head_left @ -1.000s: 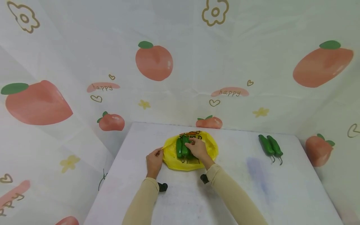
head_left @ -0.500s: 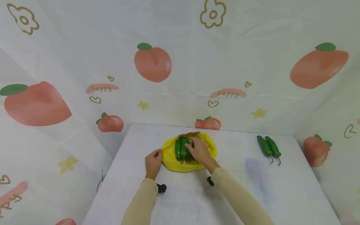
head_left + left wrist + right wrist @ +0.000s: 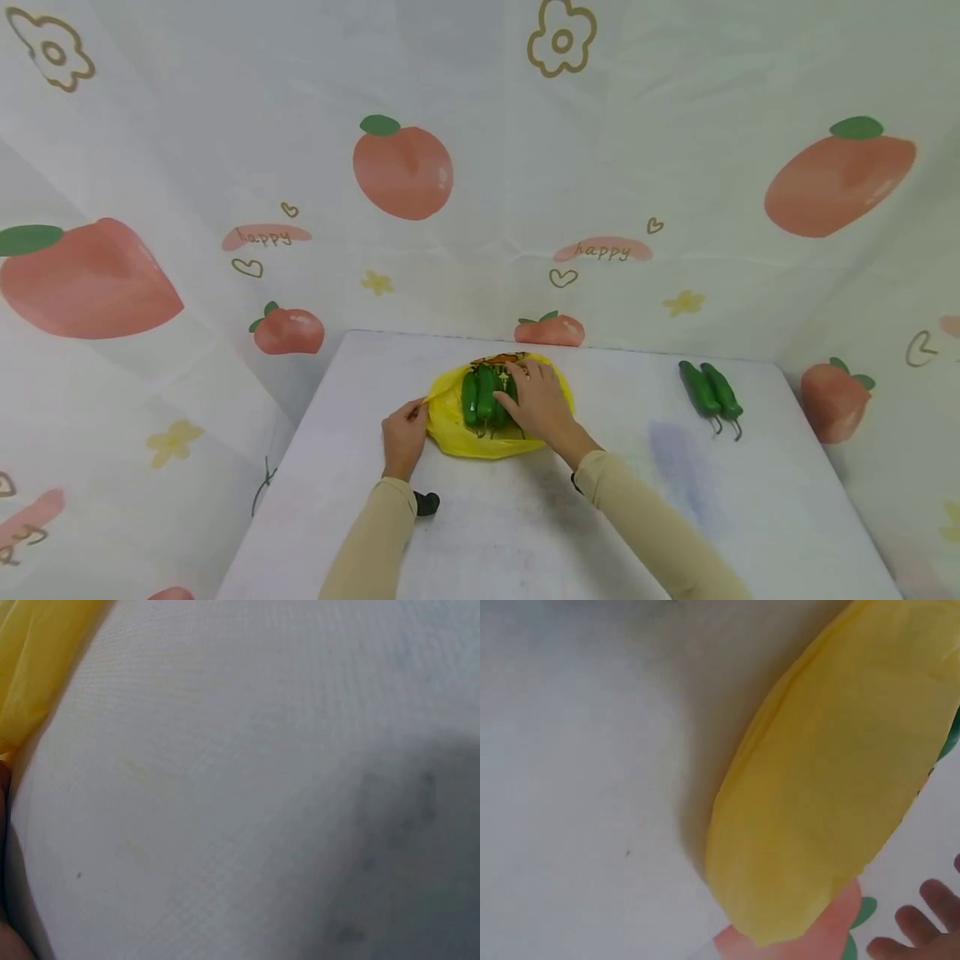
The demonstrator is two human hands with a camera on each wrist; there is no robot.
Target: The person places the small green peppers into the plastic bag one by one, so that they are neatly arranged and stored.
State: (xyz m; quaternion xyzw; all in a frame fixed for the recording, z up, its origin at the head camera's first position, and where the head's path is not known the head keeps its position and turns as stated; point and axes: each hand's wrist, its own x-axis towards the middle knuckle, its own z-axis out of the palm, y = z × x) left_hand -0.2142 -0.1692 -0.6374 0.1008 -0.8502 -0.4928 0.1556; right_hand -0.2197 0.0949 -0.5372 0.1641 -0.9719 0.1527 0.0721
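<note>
In the head view a yellow plastic bag (image 3: 448, 433) lies spread on the table with several green peppers (image 3: 486, 395) side by side on it. My left hand (image 3: 405, 435) pinches the bag's left edge. Over the bag's right part is my right hand (image 3: 546, 408), fingers spread and slightly bent, beside the rightmost peppers; whether it touches them is hidden. The right wrist view shows the bag's side (image 3: 825, 780) and fingertips (image 3: 922, 915) apart from each other. Bag plastic (image 3: 37, 667) fills the upper left corner of the left wrist view.
Two more green peppers (image 3: 711, 390) lie together on the right side of the white table (image 3: 480, 533), stems toward the front. Behind the table hangs a white cloth (image 3: 480, 275) printed with fruit. Dark objects show at both wrists, the left one (image 3: 427, 503) more plainly.
My right hand has shifted slightly right over the bag, and its fingers have spread from a closer bend over the peppers. The left hand keeps its pinch on the bag's edge.
</note>
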